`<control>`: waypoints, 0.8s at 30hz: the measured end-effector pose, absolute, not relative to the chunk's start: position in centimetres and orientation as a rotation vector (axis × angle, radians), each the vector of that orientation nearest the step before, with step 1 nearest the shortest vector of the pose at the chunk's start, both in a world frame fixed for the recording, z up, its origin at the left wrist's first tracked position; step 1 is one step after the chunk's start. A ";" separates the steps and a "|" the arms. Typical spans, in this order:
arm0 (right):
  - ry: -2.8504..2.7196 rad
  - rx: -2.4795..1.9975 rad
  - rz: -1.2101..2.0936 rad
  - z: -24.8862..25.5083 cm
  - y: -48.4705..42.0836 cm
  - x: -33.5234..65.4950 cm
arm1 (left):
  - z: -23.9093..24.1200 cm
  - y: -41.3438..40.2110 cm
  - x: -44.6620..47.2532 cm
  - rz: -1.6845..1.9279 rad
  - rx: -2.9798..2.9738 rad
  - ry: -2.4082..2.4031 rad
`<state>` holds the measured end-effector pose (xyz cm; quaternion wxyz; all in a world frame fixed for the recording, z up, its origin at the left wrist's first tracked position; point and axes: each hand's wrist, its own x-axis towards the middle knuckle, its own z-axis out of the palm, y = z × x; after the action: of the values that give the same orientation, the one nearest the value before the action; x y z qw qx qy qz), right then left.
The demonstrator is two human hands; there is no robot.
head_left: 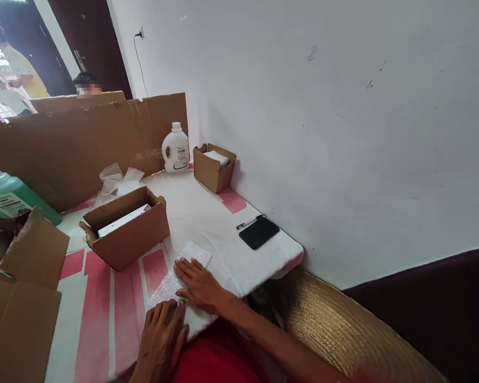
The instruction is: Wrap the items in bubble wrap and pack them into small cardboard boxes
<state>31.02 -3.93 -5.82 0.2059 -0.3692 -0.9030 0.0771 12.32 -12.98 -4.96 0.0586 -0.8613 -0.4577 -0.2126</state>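
A strip of bubble wrap [163,285] lies flat on the table near its front edge. My right hand [199,284] rests palm down on the wrap, fingers stretched out and slightly apart. At the wrap's near end is my left hand [162,330], its fingers a little bent and touching the edge, the thumb apart from them. Neither hand grips anything. Beyond the wrap stands an open cardboard box [131,239] with a flat white item [123,221] inside.
On the right lie a black flat device [259,232] and a pen [249,222]. A small carton [207,170] and a white jug [176,149] stand farther back. Cardboard flaps [19,314] and a green-liquid bottle [16,197] are left. A cardboard screen [83,143] borders the table.
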 end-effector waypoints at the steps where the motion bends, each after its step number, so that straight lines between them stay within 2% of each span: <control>1: -2.517 -1.084 0.216 -6.5 -3.6 31.8 | -5.1 -12.9 12.3 -0.655 -2.600 -1.379; 10: -2.434 -1.271 0.207 -7.1 -3.1 35.2 | -6.0 -12.4 11.5 -0.615 -2.648 -1.359; 20: -2.500 -1.115 0.183 -8.4 -0.6 36.3 | -5.6 -11.2 12.2 -0.553 -2.663 -1.305; 24: -2.510 -1.060 0.199 -7.0 0.5 35.8 | -5.3 -11.2 12.7 -0.517 -2.685 -1.339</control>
<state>35.83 0.54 -6.96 0.2034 -0.3800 -0.8995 0.0714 12.66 -11.17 -5.29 0.0484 -0.8808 -0.4393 -0.1697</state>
